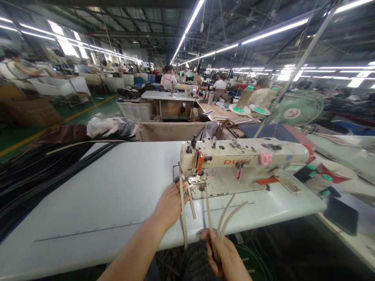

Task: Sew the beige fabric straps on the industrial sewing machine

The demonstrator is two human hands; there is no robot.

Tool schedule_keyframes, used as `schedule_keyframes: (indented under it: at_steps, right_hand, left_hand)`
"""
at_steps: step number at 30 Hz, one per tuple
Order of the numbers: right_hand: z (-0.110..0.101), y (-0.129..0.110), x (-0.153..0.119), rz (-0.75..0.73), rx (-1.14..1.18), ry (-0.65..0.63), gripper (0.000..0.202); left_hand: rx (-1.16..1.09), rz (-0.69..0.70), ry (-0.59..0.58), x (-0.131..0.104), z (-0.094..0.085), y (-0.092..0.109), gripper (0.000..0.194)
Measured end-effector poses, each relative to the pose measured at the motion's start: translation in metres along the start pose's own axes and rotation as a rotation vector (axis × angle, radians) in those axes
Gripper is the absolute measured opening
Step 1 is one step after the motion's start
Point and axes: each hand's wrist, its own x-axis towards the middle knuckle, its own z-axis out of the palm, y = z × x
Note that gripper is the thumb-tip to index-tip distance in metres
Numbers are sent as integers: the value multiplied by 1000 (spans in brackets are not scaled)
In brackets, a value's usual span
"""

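Several pale strips (208, 210) were bunched in the right hand (221, 249) in the head view, low at the front edge of the desk (117, 187); that grip was clamped on them, thumb against fingers, and their free ends fanned out toward the sewing machine (246, 154). The left hand (171, 201) lay on the desk just left of the metal plate (197, 179) under the machine's head, fingers pointing toward it. A long pale strip (183, 218) ran from beside that head, past those fingers, to the front edge, and a short pale strip (192, 208) slanted down next to it. I could not tell whether the left grip pinched either one or merely rested against it.

The step in hand looked to be lining up a strip at the stitching point while the others waited in the right hand. The next move, I judged, called for the left fingers to steady the work near the plate, clear of the needle area, and for the right hand to present a single strip without tangling the bunch.

Dark strips (43, 175) were heaped over the desk's left side, and a green fan (301, 107) stood beyond the machine.
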Motion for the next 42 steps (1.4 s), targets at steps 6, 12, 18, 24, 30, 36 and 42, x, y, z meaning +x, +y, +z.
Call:
schedule_keyframes:
  at_steps: [6,12,18,24,30,36,42]
  right_hand:
    - [2,0,5,15,-61,9,83]
    - [6,7,10,-37,53,-17,77]
    - [16,1,15,-23,131,-32,72]
    - [21,-3,19,-26,113,-43,71]
    - [23,-2,23,-20,86,-45,65]
    - [29,-7,32,-3,100,-64,70]
    - [37,-17,42,15,137,-51,71]
  left_hand:
    - [-14,-5,6,1,-1,1,44]
    - [-29,-10,-4,0,-2,2,42]
    - [-23,-10,-10,1,-3,2,42]
    - [-20,-13,6,0,-2,2,43]
    - [-19,-7,1,-1,2,0,44]
    - [-7,6,17,-1,2,-1,44]
    - [-36,18,26,0,-5,2,40]
